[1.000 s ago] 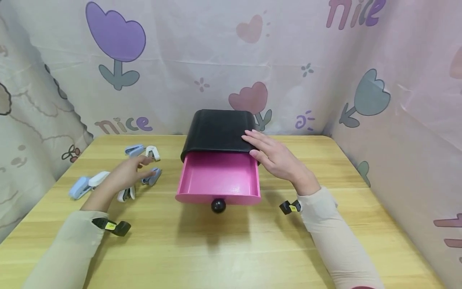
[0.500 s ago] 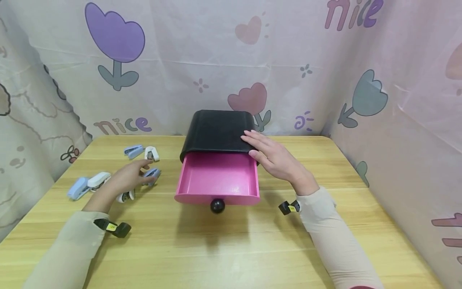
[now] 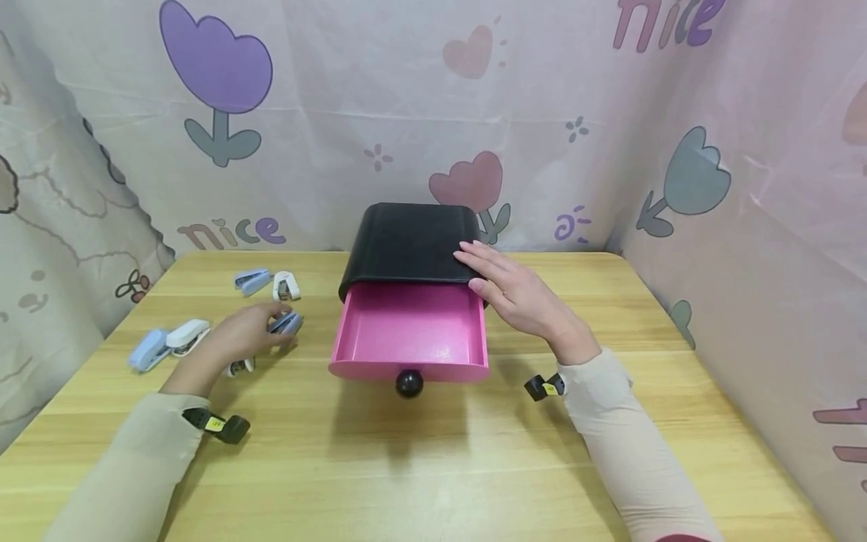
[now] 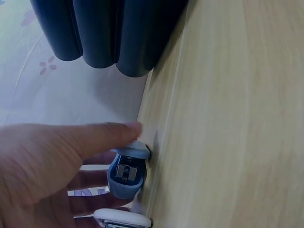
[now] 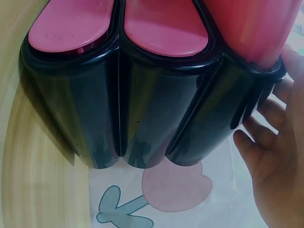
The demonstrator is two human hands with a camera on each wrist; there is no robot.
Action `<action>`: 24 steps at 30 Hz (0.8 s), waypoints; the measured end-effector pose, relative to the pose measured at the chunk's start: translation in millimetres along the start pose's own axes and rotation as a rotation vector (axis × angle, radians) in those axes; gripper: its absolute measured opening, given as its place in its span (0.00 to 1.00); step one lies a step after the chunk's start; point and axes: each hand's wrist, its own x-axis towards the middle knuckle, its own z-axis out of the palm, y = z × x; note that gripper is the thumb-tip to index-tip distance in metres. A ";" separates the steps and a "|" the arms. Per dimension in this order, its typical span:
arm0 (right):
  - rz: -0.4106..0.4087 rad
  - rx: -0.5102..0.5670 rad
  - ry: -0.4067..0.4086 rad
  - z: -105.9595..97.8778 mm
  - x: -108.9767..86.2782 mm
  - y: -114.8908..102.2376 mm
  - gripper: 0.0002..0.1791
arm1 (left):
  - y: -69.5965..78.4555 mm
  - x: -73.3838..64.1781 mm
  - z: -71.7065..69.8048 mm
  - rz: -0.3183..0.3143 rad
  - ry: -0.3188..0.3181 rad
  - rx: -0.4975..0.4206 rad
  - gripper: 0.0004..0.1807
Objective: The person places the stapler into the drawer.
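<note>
A blue mini stapler (image 3: 286,324) lies between the thumb and fingers of my left hand (image 3: 247,331), left of the black drawer unit. In the left wrist view the thumb lies along the top of that stapler (image 4: 127,173), with the fingers on its far side. My right hand (image 3: 518,297) rests with extended fingers on the top right edge of the black drawer unit (image 3: 413,241). Its top pink drawer (image 3: 409,327) is pulled out, bare inside, with a round black knob (image 3: 409,384) at the front. The right wrist view shows stacked pink drawer fronts (image 5: 166,28).
Behind the left hand lie another blue stapler (image 3: 252,281) and a white one (image 3: 286,286). A blue stapler (image 3: 149,351) and a white stapler (image 3: 187,336) lie at the left. One more white stapler (image 3: 240,366) is partly hidden under the hand. A patterned curtain (image 3: 379,90) hangs behind the table.
My left hand has moved slightly right and closed its thumb and fingers around the nearest blue stapler. My right hand stays on the drawer unit.
</note>
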 end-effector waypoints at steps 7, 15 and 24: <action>0.003 0.003 -0.002 -1.4 0.4 -0.7 0.26 | -3.9 0.5 0.3 0.014 0.002 0.005 0.32; 0.003 0.001 0.004 -0.3 0.2 0.2 0.26 | 0.2 1.3 -4.3 0.015 0.036 -0.003 0.28; -0.008 0.007 0.014 0.3 0.1 0.5 0.26 | 23.6 -2.5 -19.8 0.050 0.112 0.010 0.27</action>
